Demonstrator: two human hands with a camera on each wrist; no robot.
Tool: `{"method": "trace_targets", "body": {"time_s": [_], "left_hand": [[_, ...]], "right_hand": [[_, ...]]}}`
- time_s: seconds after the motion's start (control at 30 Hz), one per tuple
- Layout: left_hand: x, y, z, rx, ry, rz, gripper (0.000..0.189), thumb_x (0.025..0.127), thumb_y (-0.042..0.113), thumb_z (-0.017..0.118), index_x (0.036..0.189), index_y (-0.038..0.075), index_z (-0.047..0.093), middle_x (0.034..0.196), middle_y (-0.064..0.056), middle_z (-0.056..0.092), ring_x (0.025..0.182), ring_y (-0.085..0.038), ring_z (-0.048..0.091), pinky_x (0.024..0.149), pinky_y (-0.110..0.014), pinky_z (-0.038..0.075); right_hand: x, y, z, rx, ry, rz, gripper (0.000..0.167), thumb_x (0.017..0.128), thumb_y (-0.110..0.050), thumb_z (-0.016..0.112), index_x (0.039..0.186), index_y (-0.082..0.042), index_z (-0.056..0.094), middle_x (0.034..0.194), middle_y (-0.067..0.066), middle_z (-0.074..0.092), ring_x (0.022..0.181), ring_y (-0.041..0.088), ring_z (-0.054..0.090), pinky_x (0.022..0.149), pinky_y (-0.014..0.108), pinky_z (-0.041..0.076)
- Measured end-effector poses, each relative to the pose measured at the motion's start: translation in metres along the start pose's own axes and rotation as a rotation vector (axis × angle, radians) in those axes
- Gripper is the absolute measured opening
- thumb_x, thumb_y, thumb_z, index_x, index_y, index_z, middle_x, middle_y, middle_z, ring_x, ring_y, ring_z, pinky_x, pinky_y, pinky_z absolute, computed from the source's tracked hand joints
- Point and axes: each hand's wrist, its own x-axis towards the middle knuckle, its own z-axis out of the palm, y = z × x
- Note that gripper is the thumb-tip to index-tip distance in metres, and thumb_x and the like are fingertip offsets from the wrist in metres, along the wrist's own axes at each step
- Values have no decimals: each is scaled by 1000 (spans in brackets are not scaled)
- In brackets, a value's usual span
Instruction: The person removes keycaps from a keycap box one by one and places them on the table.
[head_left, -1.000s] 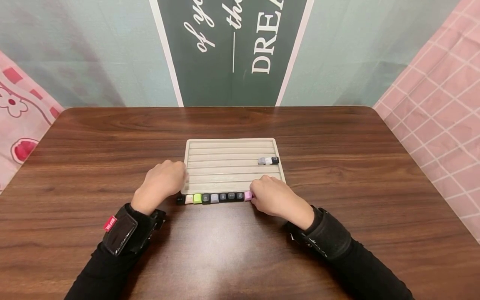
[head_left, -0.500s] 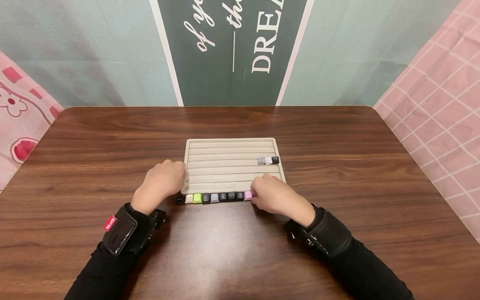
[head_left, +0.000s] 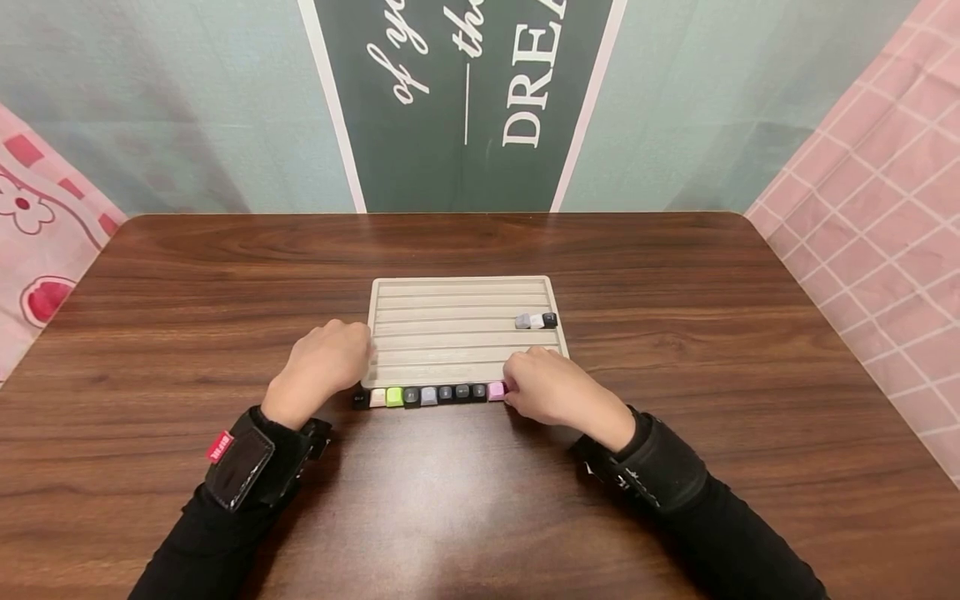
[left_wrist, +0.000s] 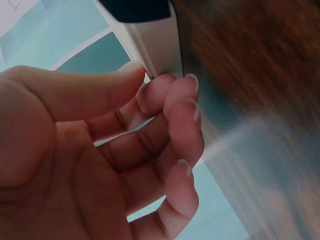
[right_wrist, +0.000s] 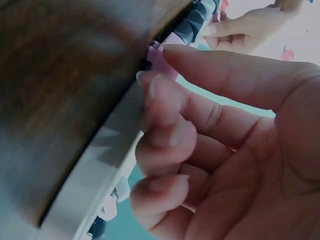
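Note:
A beige ridged tray (head_left: 442, 316) lies on the table. My left hand (head_left: 330, 354) grips its left edge; the left wrist view shows the thumb on the rim and curled fingers against the side. Along the tray's near edge runs a row of keycaps, among them black ones, a lime green keycap (head_left: 394, 397) and a pink keycap (head_left: 496, 391). At the row's right end my right hand (head_left: 553, 388) pinches a purple keycap (right_wrist: 161, 61) between thumb and index finger. The right hand covers the tray's near right corner.
In one tray groove at the right sit a grey keycap (head_left: 522, 322), a white keycap (head_left: 536, 321) and a black keycap (head_left: 550, 320). Brown wooden table (head_left: 435, 500) surrounds the tray. A printed cloth (head_left: 255, 108) hangs behind the table's far edge.
My right hand has shifted very slightly to the right at the row's end. The left hand, the tray and the keycaps in the groove look unmoved.

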Motion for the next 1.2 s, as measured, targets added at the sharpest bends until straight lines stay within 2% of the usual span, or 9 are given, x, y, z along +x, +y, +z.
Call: {"method": "trace_targets", "body": {"time_s": [0.17, 0.37, 0.77, 1.0, 1.2], "left_hand": [[0, 0, 0, 8, 2, 1, 16, 87, 10, 49, 73, 6, 55, 75, -11, 56, 65, -26, 53, 56, -41, 43], [0, 0, 0, 12, 0, 0, 16, 87, 10, 49, 73, 6, 55, 74, -11, 56, 65, -25, 53, 56, -41, 43], [-1, 0, 0, 3, 12, 6, 18, 88, 10, 47, 72, 5, 55, 74, -12, 56, 65, -26, 53, 55, -41, 43], [-1, 0, 0, 4, 1, 7, 19, 89, 10, 46, 72, 6, 55, 72, -10, 54, 63, -24, 50, 55, -39, 42], [-1, 1, 1, 8, 7, 4, 18, 89, 9, 47, 72, 6, 55, 73, -11, 55, 63, -25, 51, 55, -39, 42]], "right_hand": [[-3, 2, -5, -32, 40, -8, 31, 74, -4, 63, 53, -14, 44, 53, -4, 38, 53, 13, 40, 47, 27, 34], [-3, 5, -7, -54, 86, -1, 23, 76, -1, 59, 60, -12, 48, 56, -1, 45, 54, 15, 45, 47, 29, 37], [1, 15, -19, -8, 91, 79, 19, 78, -2, 60, 65, -9, 49, 61, 3, 47, 57, 18, 46, 49, 29, 37], [4, 23, -24, 5, 123, 48, 16, 75, 2, 57, 65, -7, 49, 58, 1, 44, 57, 17, 44, 52, 28, 35], [7, 29, -28, 10, 175, 32, 13, 70, 7, 53, 67, -5, 51, 61, 3, 48, 58, 20, 45, 52, 30, 36]]}}
